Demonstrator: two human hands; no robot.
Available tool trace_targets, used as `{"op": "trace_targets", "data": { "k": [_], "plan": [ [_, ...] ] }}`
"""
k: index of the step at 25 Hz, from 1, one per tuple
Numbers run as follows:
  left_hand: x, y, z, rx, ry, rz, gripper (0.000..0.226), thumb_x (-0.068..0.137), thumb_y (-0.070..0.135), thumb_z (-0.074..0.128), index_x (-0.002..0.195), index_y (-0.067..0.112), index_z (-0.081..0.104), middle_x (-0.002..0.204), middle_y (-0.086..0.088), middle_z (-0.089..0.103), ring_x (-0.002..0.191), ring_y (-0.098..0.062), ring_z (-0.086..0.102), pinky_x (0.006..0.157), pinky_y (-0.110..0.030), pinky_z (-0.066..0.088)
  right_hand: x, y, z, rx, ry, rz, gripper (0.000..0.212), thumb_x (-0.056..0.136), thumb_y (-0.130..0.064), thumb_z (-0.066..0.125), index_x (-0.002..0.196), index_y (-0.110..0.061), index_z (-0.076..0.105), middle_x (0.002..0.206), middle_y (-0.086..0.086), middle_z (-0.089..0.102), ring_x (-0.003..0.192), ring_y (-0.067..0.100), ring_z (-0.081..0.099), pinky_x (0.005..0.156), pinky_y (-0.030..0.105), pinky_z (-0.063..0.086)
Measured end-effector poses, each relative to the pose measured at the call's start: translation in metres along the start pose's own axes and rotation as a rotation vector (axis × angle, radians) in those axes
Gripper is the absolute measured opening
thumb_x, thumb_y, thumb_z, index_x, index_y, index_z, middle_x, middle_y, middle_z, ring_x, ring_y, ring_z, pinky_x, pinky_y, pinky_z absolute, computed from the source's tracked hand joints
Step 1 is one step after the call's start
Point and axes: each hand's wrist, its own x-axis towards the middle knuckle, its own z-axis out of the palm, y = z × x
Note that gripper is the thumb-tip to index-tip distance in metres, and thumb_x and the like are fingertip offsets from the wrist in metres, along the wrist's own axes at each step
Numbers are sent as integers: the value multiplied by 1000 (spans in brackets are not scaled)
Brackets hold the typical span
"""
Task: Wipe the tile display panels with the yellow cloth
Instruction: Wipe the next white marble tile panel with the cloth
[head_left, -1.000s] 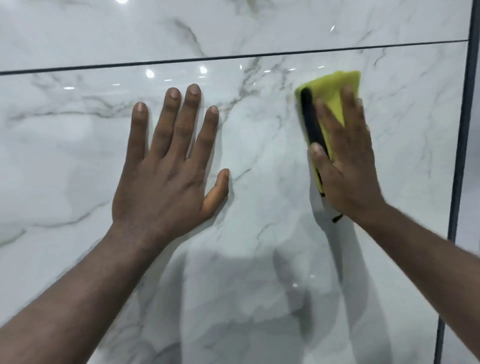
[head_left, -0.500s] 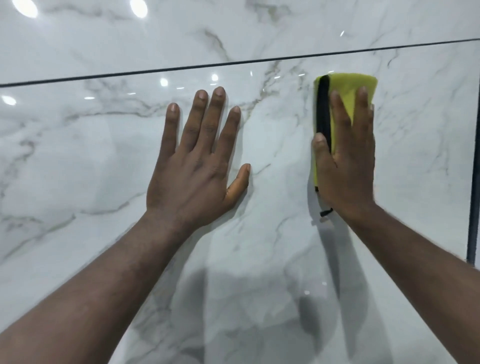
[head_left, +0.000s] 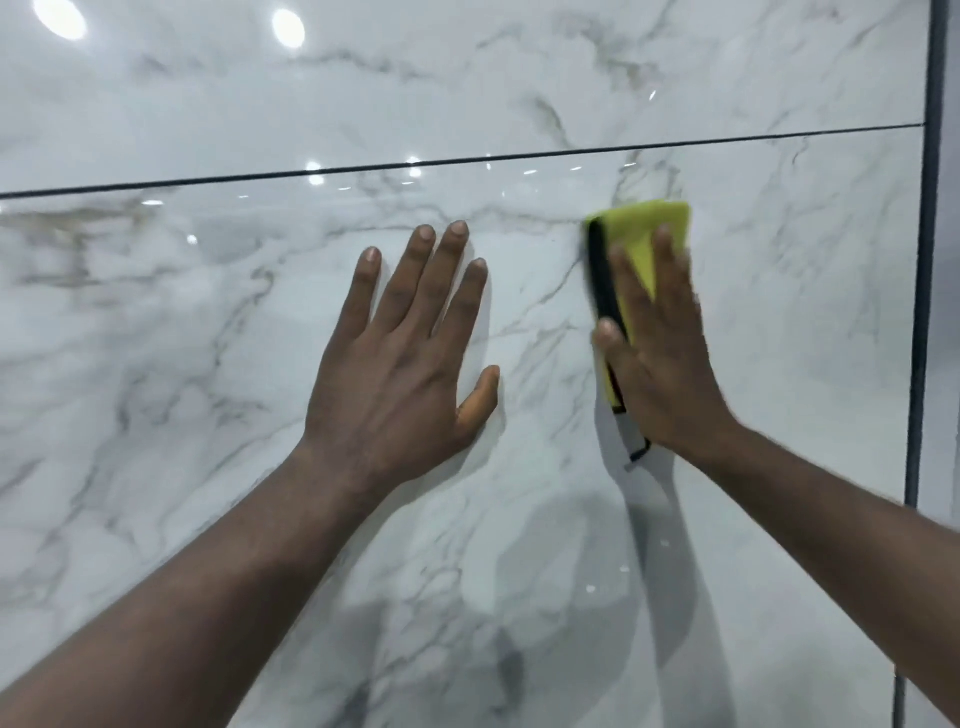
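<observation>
At 2 o'clock on lower tile panel (head_left: 208, 415), right hand (head_left: 665, 364) presses yellow cloth (head_left: 649, 223), fingers straight; left hand (head_left: 395, 384) splayed flat at 9 o'clock of it. Risk: bare palm likely smudges gloss.

Folded yellow cloth (head_left: 647, 223), under the right hand (head_left: 660, 364), lies on the white marble tile panel (head_left: 208, 338), at two o'clock from the left hand (head_left: 400, 374).

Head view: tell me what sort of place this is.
Probably a tile showroom: large glossy marble-look panels meet at a thin dark joint, a dark frame strip edges them on the right, and round light reflections shine above. The right hand presses a yellow cloth on one panel.
</observation>
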Motion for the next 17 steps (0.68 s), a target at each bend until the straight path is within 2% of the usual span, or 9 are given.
{"op": "trace_targets", "data": {
  "k": [1, 2, 5, 6, 8, 10, 13, 15, 17],
  "plan": [
    [-5, -6, -3, 2, 0, 4, 84, 106, 57, 41, 171, 7, 26, 182, -14, 6, 169, -31, 4, 134, -61, 12, -8, 3, -4, -27, -71, -121, 63, 112, -37, 40, 170, -37, 13, 177, -9, -16, 164, 20, -13, 130, 56, 5],
    [-12, -14, -7, 1, 9, 2, 83, 106, 56, 41, 171, 7, 26, 182, -14, 7, 169, -31, 5, 134, -61, 11, -7, 4, -9, -21, -84, -119, 63, 112, -37, 39, 169, -40, 12, 176, -10, -17, 163, 17, -15, 131, 58, 4],
    [-30, -36, -17, -3, 33, -3, 82, 105, 55, 42, 170, 6, 29, 181, -16, 10, 168, -33, 8, 134, -62, 11, 12, -24, -5, 148, 56, 240, 63, 112, -33, 37, 169, -37, 12, 177, -4, -15, 163, 20, -15, 130, 62, 1],
    [-34, -44, -20, -9, 39, -1, 82, 105, 55, 42, 170, 6, 30, 181, -16, 11, 168, -33, 8, 133, -62, 11, 11, -46, 2, 134, 71, 237, 62, 112, -32, 36, 170, -36, 13, 177, -4, -15, 164, 22, -14, 130, 62, 1],
    [-45, -62, -26, -5, 47, -2, 81, 106, 55, 42, 170, 6, 30, 181, -16, 10, 168, -33, 9, 133, -64, 11, -18, -74, 24, 38, 4, 8, 60, 113, -33, 38, 170, -34, 17, 177, -9, -14, 164, 23, -13, 130, 58, 0],
    [-59, -79, -28, 24, 58, -6, 81, 106, 54, 41, 170, 7, 29, 181, -16, 10, 168, -33, 8, 133, -65, 11, -49, -78, 33, 31, -56, -47, 59, 113, -34, 39, 169, -36, 20, 177, -12, -13, 164, 17, -14, 130, 53, -1],
    [-74, -95, -25, 22, 30, 3, 81, 108, 53, 39, 172, 7, 23, 181, -17, 7, 168, -34, 5, 133, -64, 9, -25, -80, 33, 110, 162, 309, 61, 110, -36, 39, 167, -35, 19, 178, 2, -9, 162, 14, -11, 132, 55, 4],
    [-78, -94, -23, 5, 11, 10, 80, 110, 52, 36, 173, 6, 17, 181, -18, 2, 168, -34, 1, 133, -64, 6, -2, -103, 34, 159, 170, 445, 63, 110, -33, 38, 170, -29, 17, 178, 4, -11, 163, 19, -11, 132, 54, 1],
    [-79, -93, -21, -5, 9, 15, 80, 110, 52, 35, 173, 7, 15, 181, -18, -1, 168, -34, -2, 133, -64, 5, -19, -132, 46, 70, 100, 216, 63, 112, -32, 38, 170, -29, 15, 178, 0, -14, 164, 24, -13, 131, 53, -1]
  ]
}}
